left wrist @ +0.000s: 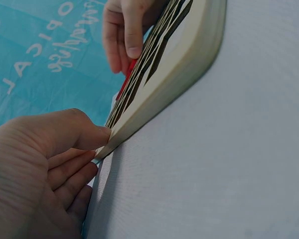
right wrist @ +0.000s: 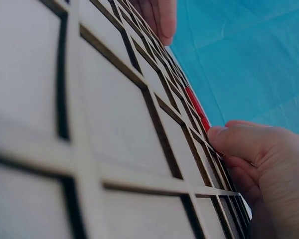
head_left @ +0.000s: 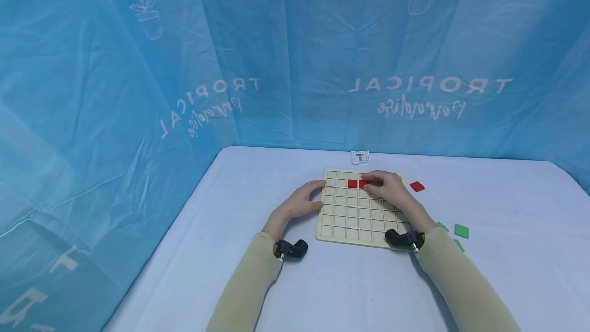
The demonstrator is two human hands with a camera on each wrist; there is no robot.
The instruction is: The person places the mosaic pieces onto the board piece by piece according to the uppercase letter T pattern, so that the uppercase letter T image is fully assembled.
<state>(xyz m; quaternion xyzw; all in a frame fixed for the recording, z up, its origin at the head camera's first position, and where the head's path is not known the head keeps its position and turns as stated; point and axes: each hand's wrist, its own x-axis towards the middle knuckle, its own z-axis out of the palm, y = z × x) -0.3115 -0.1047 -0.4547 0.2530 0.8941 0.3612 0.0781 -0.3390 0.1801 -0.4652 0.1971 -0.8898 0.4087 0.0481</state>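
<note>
A pale wooden grid board lies on the white-covered table. One red square tile sits in a cell near its far edge. Just right of that, my right hand pinches a second red tile at the neighbouring cell; whether it is fully seated is hidden by the fingers. My left hand rests against the board's left edge, its thumb and fingers spread along the rim. In the left wrist view, the left thumb touches the edge, with the fingers fairly straight.
A small printed grid card lies beyond the board. To the right are a loose red tile and several green tiles, some partly behind the right forearm. Blue printed cloth hangs at the back and left.
</note>
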